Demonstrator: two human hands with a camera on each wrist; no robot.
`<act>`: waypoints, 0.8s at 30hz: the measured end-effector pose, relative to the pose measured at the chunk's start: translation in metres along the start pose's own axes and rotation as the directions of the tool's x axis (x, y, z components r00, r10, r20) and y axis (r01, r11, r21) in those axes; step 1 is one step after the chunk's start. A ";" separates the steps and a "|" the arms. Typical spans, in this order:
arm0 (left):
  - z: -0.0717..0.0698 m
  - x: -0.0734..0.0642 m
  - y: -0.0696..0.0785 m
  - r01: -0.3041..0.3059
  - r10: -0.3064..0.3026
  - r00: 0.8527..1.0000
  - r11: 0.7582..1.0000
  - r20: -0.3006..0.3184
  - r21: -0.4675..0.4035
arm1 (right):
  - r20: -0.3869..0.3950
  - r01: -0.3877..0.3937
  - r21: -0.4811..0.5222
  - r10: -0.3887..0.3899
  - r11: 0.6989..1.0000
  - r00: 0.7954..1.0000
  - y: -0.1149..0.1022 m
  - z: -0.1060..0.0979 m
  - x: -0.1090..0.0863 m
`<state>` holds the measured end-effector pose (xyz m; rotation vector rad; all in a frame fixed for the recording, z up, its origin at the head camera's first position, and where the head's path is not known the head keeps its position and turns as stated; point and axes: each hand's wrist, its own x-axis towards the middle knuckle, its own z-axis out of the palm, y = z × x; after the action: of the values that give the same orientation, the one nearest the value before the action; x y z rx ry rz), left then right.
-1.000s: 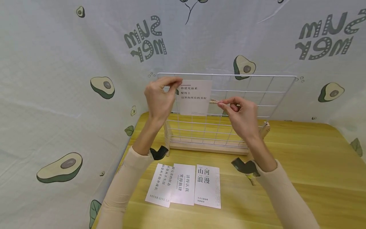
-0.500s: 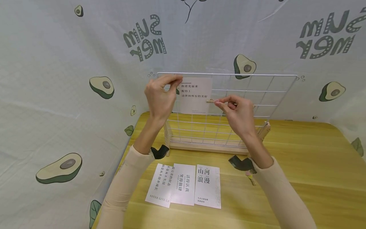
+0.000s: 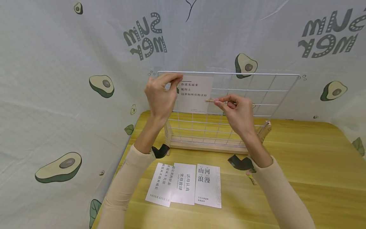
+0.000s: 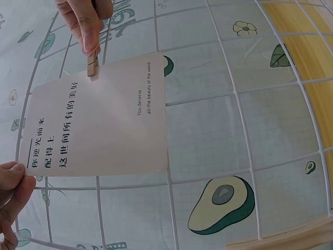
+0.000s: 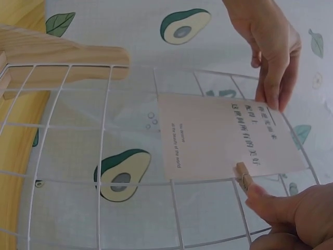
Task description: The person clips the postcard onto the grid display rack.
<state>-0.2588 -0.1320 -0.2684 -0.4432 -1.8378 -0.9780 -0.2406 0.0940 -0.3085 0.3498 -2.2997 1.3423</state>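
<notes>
A white printed card lies against the upper left of a white wire grid. My left hand pinches the card's upper left corner between thumb and fingers. On the card's right edge sits a small wooden clothespin, its tip over the card. My right hand pinches the clothespin's outer end, as the right wrist view also shows with the clothespin at the card's edge. Whether the clothespin also grips a grid wire cannot be told.
Three more printed cards, left, middle and right, lie on the wooden table before the grid's wooden base. A small clip with a pink and yellow top lies near the right sleeve. A patterned cloth hangs behind.
My right hand has moved left, bringing the clothespin from beside the card onto its right edge. My left hand stays at the card's corner.
</notes>
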 end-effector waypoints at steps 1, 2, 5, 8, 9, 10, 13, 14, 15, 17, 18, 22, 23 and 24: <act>0.000 0.000 0.000 -0.003 0.003 1.000 1.000 -0.003 0.003 | 0.001 -0.003 0.000 0.003 1.000 1.000 0.000 0.000 0.000; 0.000 0.000 0.001 -0.006 0.006 1.000 1.000 -0.005 0.006 | 0.001 -0.007 -0.001 0.007 1.000 1.000 0.000 0.000 0.000; 0.001 0.000 0.001 -0.010 0.011 1.000 1.000 -0.010 0.018 | 0.000 -0.015 -0.006 0.015 1.000 1.000 0.000 -0.001 0.001; 0.001 -0.001 0.001 -0.008 0.008 1.000 1.000 -0.011 0.026 | -0.001 -0.019 -0.010 0.019 1.000 1.000 0.001 -0.001 0.001; 0.001 -0.002 0.000 -0.008 0.008 1.000 1.000 -0.012 0.028 | -0.002 -0.017 -0.012 0.017 1.000 1.000 0.001 -0.001 0.001; 0.001 -0.002 0.000 -0.008 0.008 1.000 1.000 -0.012 0.029 | -0.003 -0.016 -0.011 0.016 1.000 1.000 0.001 -0.001 0.001; 0.001 -0.003 0.001 -0.014 0.014 1.000 0.999 -0.016 0.033 | -0.010 -0.008 -0.010 0.008 1.000 1.000 0.002 -0.001 0.001; 0.001 -0.004 0.001 -0.018 0.018 1.000 0.999 -0.018 0.034 | -0.013 -0.003 -0.014 0.003 1.000 1.000 0.002 0.000 0.001; 0.001 -0.004 0.001 -0.023 0.024 1.000 0.999 -0.021 0.037 | -0.015 0.002 -0.017 -0.002 1.000 1.000 0.002 0.000 0.000; 0.000 -0.005 0.002 -0.034 0.036 0.999 0.998 -0.031 0.051 | -0.024 0.015 -0.029 -0.015 0.999 1.000 0.002 0.000 -0.002; 0.000 -0.006 0.002 -0.040 0.042 0.998 0.997 -0.038 0.059 | -0.030 0.022 -0.035 -0.023 0.999 0.999 0.002 0.000 -0.002; -0.003 -0.008 0.004 -0.067 0.074 0.995 0.993 -0.074 0.096 | -0.073 0.063 -0.036 -0.065 0.997 0.995 0.002 0.000 -0.006; -0.004 -0.010 0.004 -0.072 0.081 0.993 0.992 -0.082 0.102 | -0.085 0.074 -0.029 -0.076 0.997 0.993 0.002 0.000 -0.007; -0.005 -0.011 0.004 -0.078 0.087 0.992 0.991 -0.087 0.105 | -0.097 0.087 -0.019 -0.088 0.996 0.991 0.002 -0.001 -0.008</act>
<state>-0.2483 -0.1324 -0.2755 -0.4030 -1.7638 -0.8316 -0.2342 0.0957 -0.3139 0.3674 -2.1869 1.2707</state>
